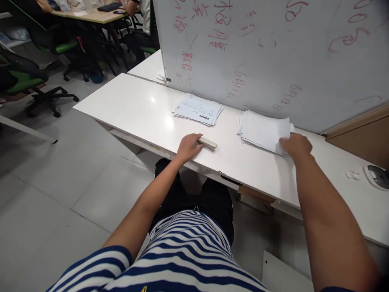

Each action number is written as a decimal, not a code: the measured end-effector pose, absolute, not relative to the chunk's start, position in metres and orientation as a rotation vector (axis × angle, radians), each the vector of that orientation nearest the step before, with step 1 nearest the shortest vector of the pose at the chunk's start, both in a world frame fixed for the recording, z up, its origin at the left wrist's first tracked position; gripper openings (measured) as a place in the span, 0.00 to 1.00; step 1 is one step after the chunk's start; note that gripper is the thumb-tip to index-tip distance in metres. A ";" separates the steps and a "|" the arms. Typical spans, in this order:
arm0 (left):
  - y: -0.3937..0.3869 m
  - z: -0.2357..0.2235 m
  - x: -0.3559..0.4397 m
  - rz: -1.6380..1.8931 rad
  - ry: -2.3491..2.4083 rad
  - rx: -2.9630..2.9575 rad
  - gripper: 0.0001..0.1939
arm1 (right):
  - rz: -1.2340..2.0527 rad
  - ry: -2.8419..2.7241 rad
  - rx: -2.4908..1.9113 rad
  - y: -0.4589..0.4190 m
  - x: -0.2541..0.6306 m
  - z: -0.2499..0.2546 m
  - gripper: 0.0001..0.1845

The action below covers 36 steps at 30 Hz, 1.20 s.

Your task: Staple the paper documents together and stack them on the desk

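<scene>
My left hand (190, 147) is closed around the rear end of a pale stapler (208, 142), which lies on the white desk (146, 107) near its front edge. To the right, my right hand (296, 145) pinches the right edge of the top paper (264, 127) on a loose stack of white sheets. That edge is lifted a little and bends upward. A second stack of papers (197, 108), its top sheet printed with "PONY", rests farther back, beyond the stapler and left of the first stack.
A whiteboard (243, 52) with red handwriting stands along the desk's back edge. At the far right are a dark-and-white rounded device (378, 176) and a small white object (352, 174). Green office chairs (27, 81) and people at another table (91, 15) are at the back left.
</scene>
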<state>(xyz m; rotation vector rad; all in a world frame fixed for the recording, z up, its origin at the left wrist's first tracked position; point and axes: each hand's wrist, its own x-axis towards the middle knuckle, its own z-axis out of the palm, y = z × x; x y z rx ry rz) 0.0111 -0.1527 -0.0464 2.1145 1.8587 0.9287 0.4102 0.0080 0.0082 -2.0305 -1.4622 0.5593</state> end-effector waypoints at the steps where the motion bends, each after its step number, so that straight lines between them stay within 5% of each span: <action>1: -0.153 -0.047 0.011 0.930 1.860 2.118 0.23 | 0.503 -1.495 -2.054 0.005 0.408 0.004 0.11; 6: -0.154 -0.047 0.011 0.954 1.852 2.113 0.24 | 0.112 -1.574 -1.960 -0.029 0.394 -0.005 0.40; 19: -0.157 -0.044 0.010 0.819 1.845 2.159 0.23 | 0.206 -1.545 -2.104 -0.098 0.408 -0.055 0.35; 24: -0.148 -0.017 0.005 0.686 1.712 2.042 0.39 | 0.236 -1.521 -2.109 -0.094 0.401 -0.053 0.40; 29: -0.081 0.006 0.012 0.909 1.745 2.014 0.28 | 0.194 -1.535 -2.146 -0.093 0.399 -0.055 0.44; 36: -0.001 -0.021 0.014 0.473 2.060 2.098 0.30 | 0.170 -1.528 -2.132 -0.090 0.400 -0.059 0.44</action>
